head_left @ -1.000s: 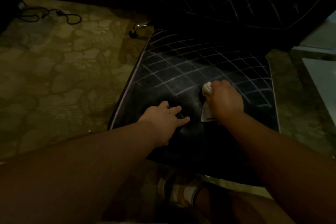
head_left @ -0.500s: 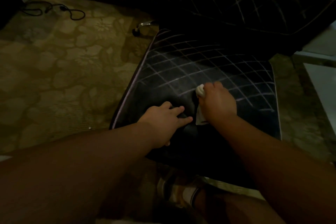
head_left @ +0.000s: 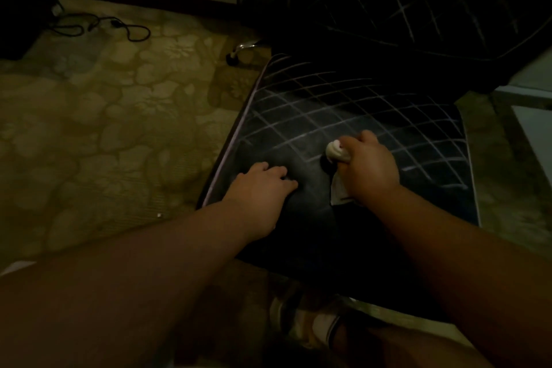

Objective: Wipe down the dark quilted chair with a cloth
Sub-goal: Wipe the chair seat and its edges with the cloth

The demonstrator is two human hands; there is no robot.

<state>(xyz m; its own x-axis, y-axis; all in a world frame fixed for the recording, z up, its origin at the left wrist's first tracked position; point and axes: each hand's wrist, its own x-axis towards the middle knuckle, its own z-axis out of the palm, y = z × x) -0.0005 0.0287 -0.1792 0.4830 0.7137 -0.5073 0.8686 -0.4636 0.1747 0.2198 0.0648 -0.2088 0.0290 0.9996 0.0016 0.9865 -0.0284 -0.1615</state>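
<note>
Black chair (head_left: 343, 104) w/ pale grid; white cloth (head_left: 335, 151); floral carpet (head_left: 98, 128).

Bunched white cloth (head_left: 335, 151) on quilted chair (head_left: 343, 116)

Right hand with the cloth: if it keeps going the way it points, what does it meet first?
Only more quilted seat; then, probably, the chair's backrest. The right hand grips the cloth. Depth is unclear.
</note>
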